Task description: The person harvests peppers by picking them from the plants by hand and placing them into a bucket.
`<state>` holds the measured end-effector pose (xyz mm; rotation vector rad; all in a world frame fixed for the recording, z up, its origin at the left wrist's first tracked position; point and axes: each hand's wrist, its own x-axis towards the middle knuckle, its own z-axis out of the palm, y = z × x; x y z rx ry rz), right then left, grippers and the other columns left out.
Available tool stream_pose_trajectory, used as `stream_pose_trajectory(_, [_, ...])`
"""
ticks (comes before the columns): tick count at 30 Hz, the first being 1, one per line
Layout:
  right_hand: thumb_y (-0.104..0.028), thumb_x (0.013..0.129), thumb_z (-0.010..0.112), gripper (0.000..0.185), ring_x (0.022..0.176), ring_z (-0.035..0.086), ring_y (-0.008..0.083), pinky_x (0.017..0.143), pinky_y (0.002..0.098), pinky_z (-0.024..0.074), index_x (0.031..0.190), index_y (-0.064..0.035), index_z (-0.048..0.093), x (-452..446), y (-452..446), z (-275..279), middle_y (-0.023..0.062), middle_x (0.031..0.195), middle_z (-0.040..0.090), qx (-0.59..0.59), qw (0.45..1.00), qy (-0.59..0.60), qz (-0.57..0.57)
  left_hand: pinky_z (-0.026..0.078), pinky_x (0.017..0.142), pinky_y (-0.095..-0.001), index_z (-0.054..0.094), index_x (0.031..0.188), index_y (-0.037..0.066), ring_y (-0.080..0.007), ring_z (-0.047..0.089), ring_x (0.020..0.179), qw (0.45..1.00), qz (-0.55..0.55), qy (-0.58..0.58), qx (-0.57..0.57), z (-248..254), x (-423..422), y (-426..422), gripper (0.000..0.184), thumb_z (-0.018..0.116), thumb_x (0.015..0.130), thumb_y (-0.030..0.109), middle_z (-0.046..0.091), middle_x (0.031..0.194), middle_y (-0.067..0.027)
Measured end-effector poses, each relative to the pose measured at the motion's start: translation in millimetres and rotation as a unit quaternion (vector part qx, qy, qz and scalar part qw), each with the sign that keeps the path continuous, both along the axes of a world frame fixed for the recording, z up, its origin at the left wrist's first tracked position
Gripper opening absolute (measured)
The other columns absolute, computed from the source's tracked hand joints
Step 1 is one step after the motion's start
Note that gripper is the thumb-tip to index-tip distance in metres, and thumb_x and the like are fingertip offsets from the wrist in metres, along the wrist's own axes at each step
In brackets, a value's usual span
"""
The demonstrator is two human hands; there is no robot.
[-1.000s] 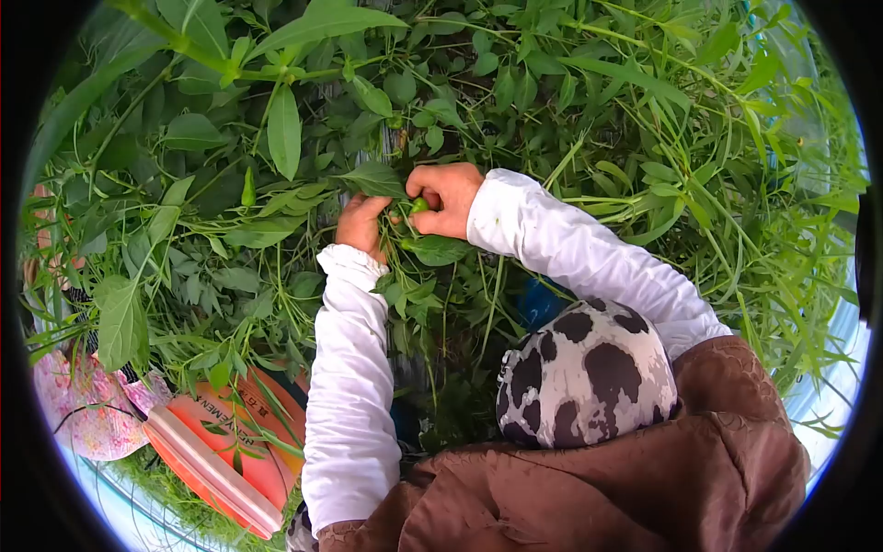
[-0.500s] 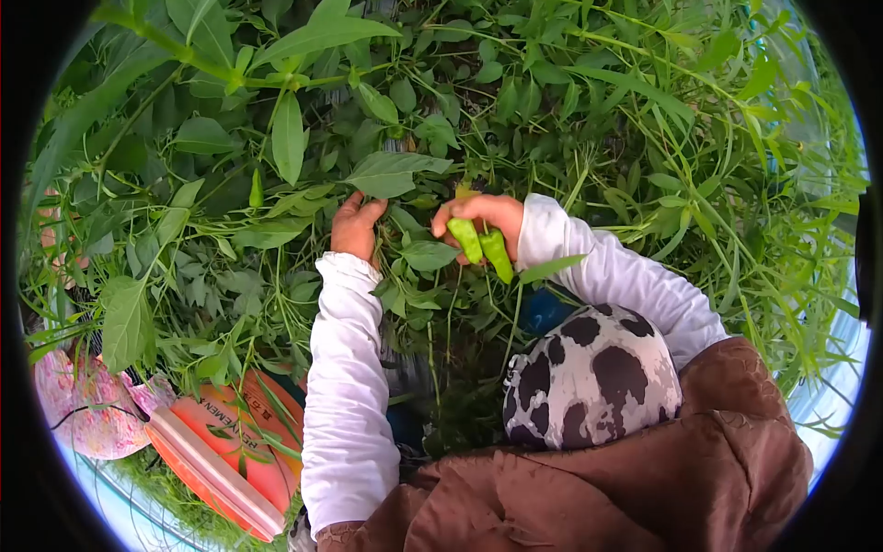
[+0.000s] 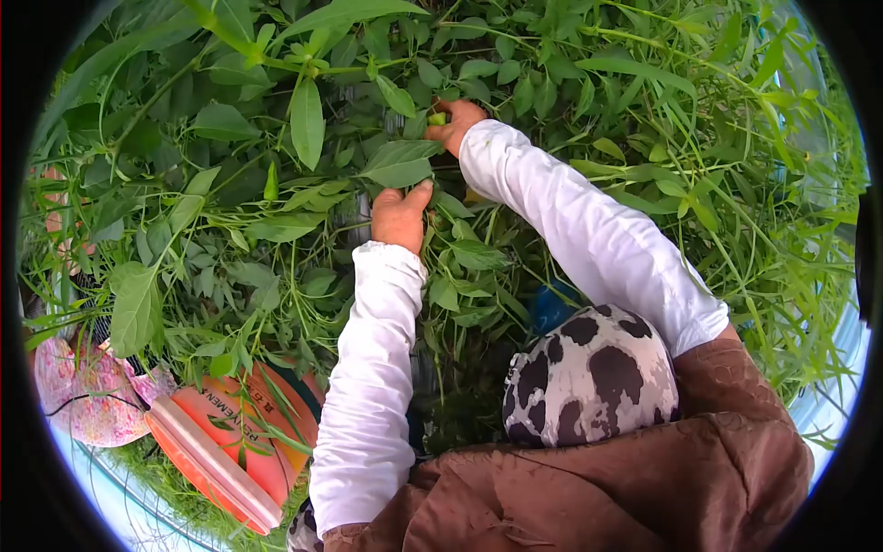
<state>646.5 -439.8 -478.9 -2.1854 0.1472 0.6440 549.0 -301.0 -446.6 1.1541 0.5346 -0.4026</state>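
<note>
My right hand (image 3: 459, 126) reaches up into the foliage, its fingers closed round green peppers; only a pale green bit of pepper (image 3: 438, 119) shows at the fingertips. Lower and to the left, my left hand (image 3: 400, 219) is among the pepper plants, thumb pointing up just under a broad leaf (image 3: 401, 163). Leaves hide most of its fingers, so I cannot see whether they grip a stem. One slim green pepper (image 3: 271, 182) hangs on a plant left of that hand.
An orange container (image 3: 225, 442) with printed lettering lies tilted at lower left. Beside it is pink patterned cloth (image 3: 97, 391), and skin of another person seems to show through leaves at the left edge. My spotted trouser knee (image 3: 593, 377) is in front; dense plants surround everything.
My right hand has moved up and away with the peppers, which are now mostly hidden. My left hand has shifted right and slightly down, its thumb now raised.
</note>
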Motion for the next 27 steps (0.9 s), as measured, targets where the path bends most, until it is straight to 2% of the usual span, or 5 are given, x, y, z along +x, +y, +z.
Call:
stream_pose_trajectory(7, [-0.048, 0.067, 0.064, 0.062, 0.091, 0.056, 0.0251, 0.083, 0.0304, 0.0405, 0.114, -0.0101, 0.053, 16.8, -10.7, -15.5, 0.0138, 0.099, 0.06, 0.025, 0.995, 0.069, -0.067, 0.041, 0.053, -0.0282, 0.058, 0.088, -0.004, -0.0142, 0.05, 0.058, 0.998, -0.014, 0.011, 0.056, 15.4, 0.3, -27.1, 0.02, 0.057, 0.078, 0.013, 0.059, 0.073, -0.0066])
stream_pose_trajectory(19, [-0.047, 0.075, 0.053, 0.053, 0.102, 0.051, 0.0286, 0.088, 0.0334, 0.0367, 0.117, -0.0159, 0.051, 28.1, -17.6, -5.1, 0.0092, 0.114, 0.055, -0.031, 0.979, -0.034, 0.196, 0.043, 0.05, -0.0299, 0.058, 0.081, -0.005, -0.0178, 0.053, 0.05, 0.987, -0.013, 0.141, -0.078, 28.6, 9.0, -0.6, 0.024, 0.062, 0.076, 0.018, 0.059, 0.069, -0.0088])
stream_pose_trajectory(23, [-0.027, 0.082, 0.05, 0.032, 0.101, 0.052, 0.0268, 0.087, 0.0312, 0.0411, 0.113, -0.0208, 0.055, 24.8, -19.7, 1.8, 0.0069, 0.114, 0.054, -0.054, 0.944, -0.087, 0.314, 0.047, 0.068, -0.0294, 0.055, 0.101, 0.0, -0.0179, 0.058, 0.076, 0.989, -0.051, 0.089, -0.106, 31.6, 10.9, 31.9, 0.025, 0.054, 0.083, 0.016, 0.06, 0.09, -0.0087])
stream_pose_trajectory(24, [-0.029, 0.078, 0.057, 0.035, 0.082, 0.057, 0.0194, 0.07, 0.029, 0.0466, 0.11, -0.0167, 0.056, 24.1, -12.3, 3.6, 0.0052, 0.097, 0.059, 0.076, 0.985, 0.149, 0.041, 0.047, 0.067, -0.029, 0.055, 0.099, -0.001, -0.0168, 0.058, 0.075, 0.988, -0.071, 0.094, -0.104, 29.2, 13.3, 44.9, 0.024, 0.053, 0.082, 0.016, 0.06, 0.089, -0.0077])
stream_pose_trajectory(27, [-0.03, 0.074, 0.062, 0.034, 0.068, 0.054, 0.013, 0.054, 0.0269, 0.0444, 0.101, -0.0108, 0.058, 5.1, -21.4, 8.9, 0.0034, 0.085, 0.059, 0.291, 0.928, 0.229, -0.035, 0.046, 0.072, -0.0279, 0.054, 0.103, 0.0, -0.0154, 0.056, 0.08, 0.984, -0.127, 0.093, -0.081, 22.0, 19.4, 76.6, 0.028, 0.051, 0.083, 0.02, 0.058, 0.093, -0.0061])
